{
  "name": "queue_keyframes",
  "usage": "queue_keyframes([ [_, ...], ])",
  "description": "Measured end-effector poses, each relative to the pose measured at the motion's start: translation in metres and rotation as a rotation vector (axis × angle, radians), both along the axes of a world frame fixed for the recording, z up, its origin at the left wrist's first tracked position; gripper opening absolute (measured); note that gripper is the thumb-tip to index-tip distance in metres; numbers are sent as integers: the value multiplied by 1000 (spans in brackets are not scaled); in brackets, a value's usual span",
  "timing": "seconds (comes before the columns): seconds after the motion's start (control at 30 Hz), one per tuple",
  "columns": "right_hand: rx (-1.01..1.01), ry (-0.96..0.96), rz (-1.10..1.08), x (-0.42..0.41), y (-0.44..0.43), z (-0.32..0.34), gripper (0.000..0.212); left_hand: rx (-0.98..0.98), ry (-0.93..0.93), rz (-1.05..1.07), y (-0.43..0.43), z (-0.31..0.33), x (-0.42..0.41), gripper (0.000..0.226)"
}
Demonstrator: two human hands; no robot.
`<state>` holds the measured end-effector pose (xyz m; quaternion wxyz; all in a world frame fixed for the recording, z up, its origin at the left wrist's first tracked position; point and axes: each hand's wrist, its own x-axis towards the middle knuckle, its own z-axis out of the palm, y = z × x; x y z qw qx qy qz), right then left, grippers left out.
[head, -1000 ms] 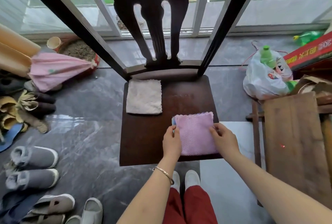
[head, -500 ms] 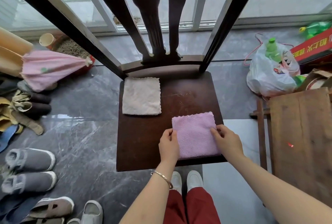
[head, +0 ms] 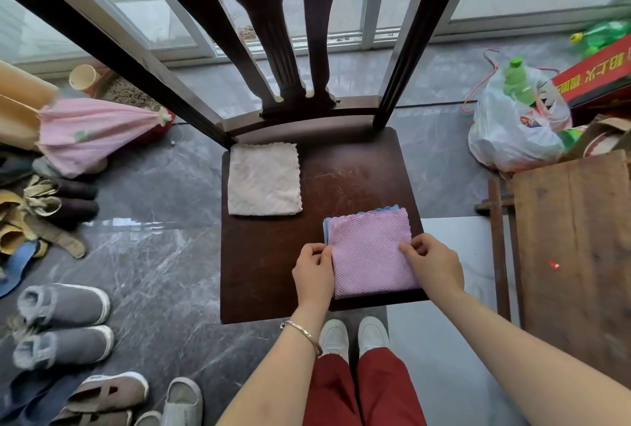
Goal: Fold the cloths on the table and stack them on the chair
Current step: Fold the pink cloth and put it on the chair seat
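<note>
Pink cloth point(head: 370, 255) lies folded over a blue cloth point(head: 325, 229) on the chair point(head: 266, 272) seat. Left hand point(head: 312, 270) and right hand point(head: 433, 265) each hold a side edge in a pinching grip.

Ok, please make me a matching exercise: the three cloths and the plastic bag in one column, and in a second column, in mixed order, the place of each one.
Things
1. pink cloth
2. beige cloth
3. blue cloth
4. plastic bag

Places
A. on the floor, to the right of the chair
B. far left corner of the chair
C. near right part of the chair, pinched by the left hand and the right hand
D. under another cloth, only its edges showing

Pairs: 1-C, 2-B, 3-D, 4-A
</note>
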<state>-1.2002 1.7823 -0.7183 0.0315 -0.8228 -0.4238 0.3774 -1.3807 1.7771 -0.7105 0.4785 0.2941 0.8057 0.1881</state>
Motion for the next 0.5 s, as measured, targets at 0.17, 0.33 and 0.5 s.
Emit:
queue_keyframes([
  [0.17,35,-15,77,-5,4,7,24,0,5,5,1,7,-1,20],
  [0.33,2,-42,83,-6,7,5,27,-4,34,-17,-1,9,0,25],
  [0.5,-28,-65,76,-3,8,3,27,-10,39,-17,-3,14,1,27],
])
